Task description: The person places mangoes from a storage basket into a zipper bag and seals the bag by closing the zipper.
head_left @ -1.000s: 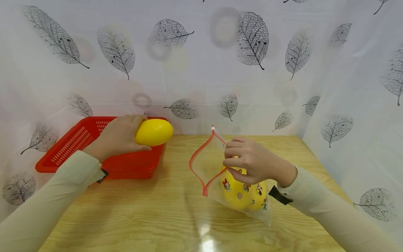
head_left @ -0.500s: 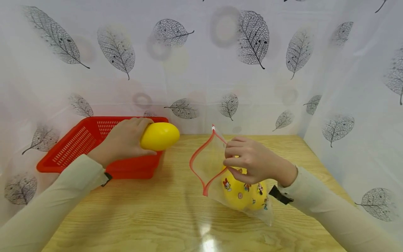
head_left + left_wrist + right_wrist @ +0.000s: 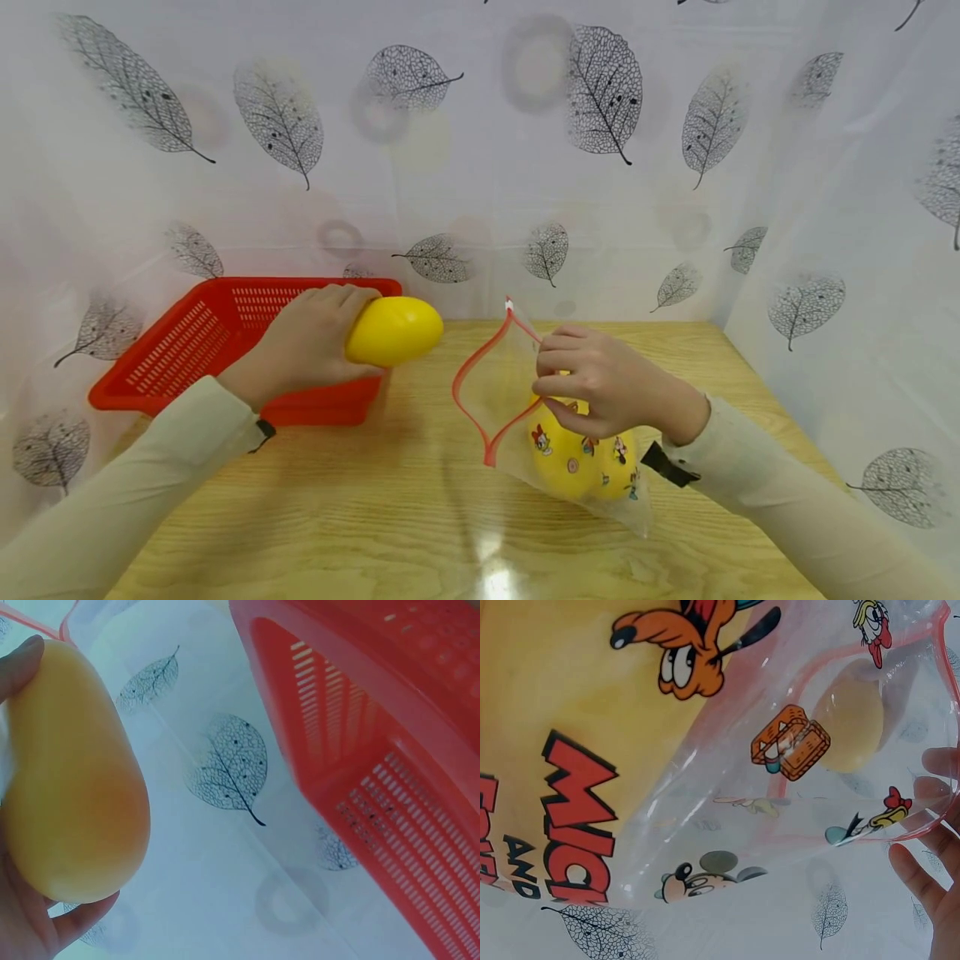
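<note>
My left hand (image 3: pixel 303 346) grips a smooth, oblong yellow mango (image 3: pixel 395 332), held in the air beside the right end of the red basket (image 3: pixel 322 408). In the left wrist view the fingers and thumb curl round the two ends of the mango (image 3: pixel 79 780). My right hand (image 3: pixel 603 383) pinches the near side of a clear zip bag (image 3: pixel 517 454), whose red-edged mouth gapes toward the left. Rounded yellow things show through the bag's cartoon-printed film. From the right wrist, the bag (image 3: pixel 652 840) fills much of the view, with the right hand's fingers (image 3: pixel 919 877) at its red rim.
The slotted red basket stands at the back left of the wooden table (image 3: pixel 360 517); its inside is partly hidden by the left arm. A white curtain (image 3: pixel 480 192) printed with leaves closes off the back and sides.
My left hand has carried the mango rightward and slightly down, from over the basket's right end toward the bag. The right hand and the bag have stayed in place.
</note>
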